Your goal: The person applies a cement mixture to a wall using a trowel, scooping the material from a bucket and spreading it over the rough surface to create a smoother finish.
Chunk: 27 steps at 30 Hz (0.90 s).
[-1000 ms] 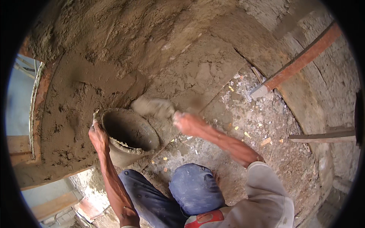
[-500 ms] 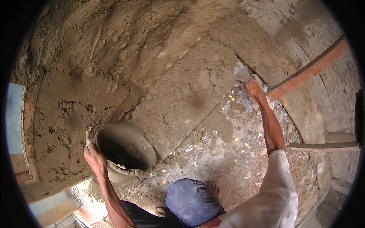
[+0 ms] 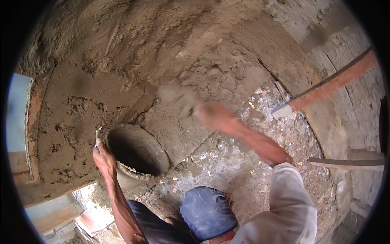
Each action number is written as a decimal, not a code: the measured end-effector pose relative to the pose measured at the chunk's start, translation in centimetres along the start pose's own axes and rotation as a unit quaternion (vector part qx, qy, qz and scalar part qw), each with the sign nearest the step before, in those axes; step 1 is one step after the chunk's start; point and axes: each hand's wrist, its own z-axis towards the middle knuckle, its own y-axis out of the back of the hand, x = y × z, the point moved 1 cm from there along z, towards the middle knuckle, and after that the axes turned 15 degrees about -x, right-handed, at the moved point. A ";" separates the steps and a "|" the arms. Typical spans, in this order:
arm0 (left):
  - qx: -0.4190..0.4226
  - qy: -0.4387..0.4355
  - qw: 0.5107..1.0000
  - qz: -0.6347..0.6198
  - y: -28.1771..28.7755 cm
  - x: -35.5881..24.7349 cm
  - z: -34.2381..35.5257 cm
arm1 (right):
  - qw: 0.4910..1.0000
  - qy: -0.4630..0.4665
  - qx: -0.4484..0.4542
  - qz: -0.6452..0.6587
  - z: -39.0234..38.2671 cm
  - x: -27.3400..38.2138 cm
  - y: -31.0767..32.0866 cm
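Note:
A mortar-crusted bucket point(image 3: 161, 159) stands tilted at the left, its mouth toward me and its inside dark. My left hand point(image 3: 105, 157) is closed at the bucket's left rim, with a pale stub point(image 3: 98, 133) sticking up past the fingers. Right of the bucket, my right hand point(image 3: 213, 116) is smeared by motion, closed round a trowel whose handle is hidden. The blurred trowel blade point(image 3: 178, 97) points left over the mortar surface. Beyond the hand lies a rough, lumpy patch of wet mortar point(image 3: 227, 77).
A littered floor strip point(image 3: 227, 162) with yellow and white scraps runs diagonally past my knee point(image 3: 208, 211). At the right, a reddish wooden beam point(image 3: 333, 83) and a thinner plank point(image 3: 345, 163) jut inward from the wall. A blue-paned frame point(image 3: 30, 130) edges the left.
My right hand has swung left with the trowel, from the far right corner toward the bucket. Lumpy mortar now shows on the far surface that was smoother. My left hand stays at the bucket.

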 end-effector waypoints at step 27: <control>-0.018 0.003 1.000 -0.013 -0.5 -0.6 -0.5 | 0.982 -0.034 -0.172 -0.077 9.1 -26.1 4.3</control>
